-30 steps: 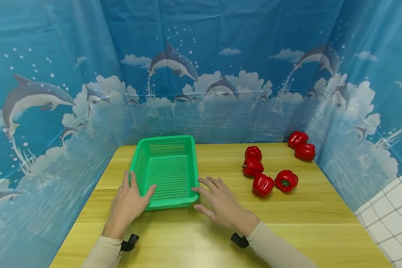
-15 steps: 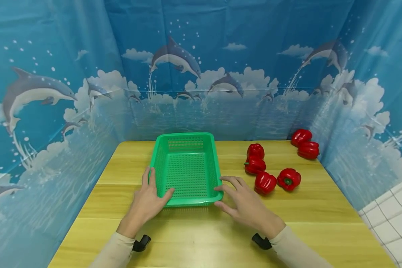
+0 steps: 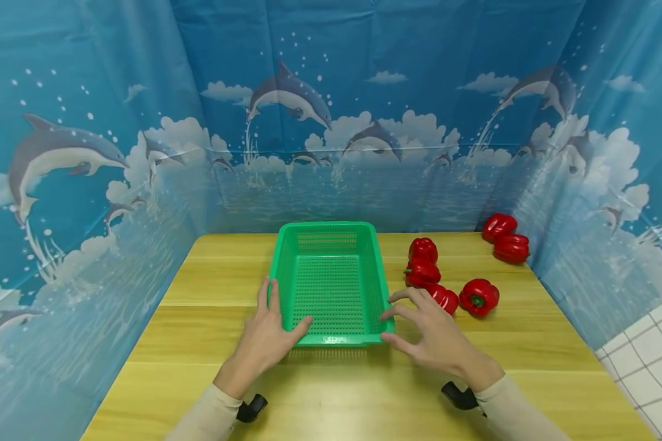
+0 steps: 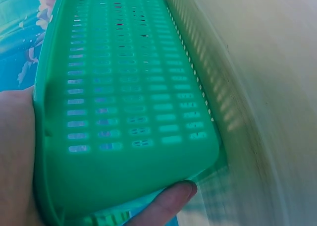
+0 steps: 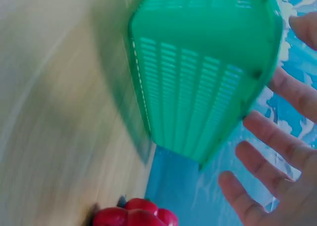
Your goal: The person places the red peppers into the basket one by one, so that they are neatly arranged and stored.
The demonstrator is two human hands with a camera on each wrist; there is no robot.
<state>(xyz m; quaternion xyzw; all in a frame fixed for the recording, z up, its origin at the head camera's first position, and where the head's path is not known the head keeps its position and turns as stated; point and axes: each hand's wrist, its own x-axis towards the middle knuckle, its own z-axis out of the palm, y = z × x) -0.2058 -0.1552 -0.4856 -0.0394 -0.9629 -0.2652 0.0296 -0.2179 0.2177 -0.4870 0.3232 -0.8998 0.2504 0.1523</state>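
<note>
Basket (image 3: 328, 294) near the worktop (image 3: 331, 398) back edge. Left hand (image 3: 262, 340) pinches its front-left corner; only the left-wrist cam catches a fingertip (image 4: 182, 192) tucked low. Right hand (image 3: 438, 337) just spread at the rim.

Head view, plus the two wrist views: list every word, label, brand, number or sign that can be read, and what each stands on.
No text can be read in any view.
Green perforated basket: pale, letter-like marks on the front rim, too small and blurred to read.
Dolphin-print curtain: pictures, no lettering seen.
Red bell peppers: no labels visible.
</note>
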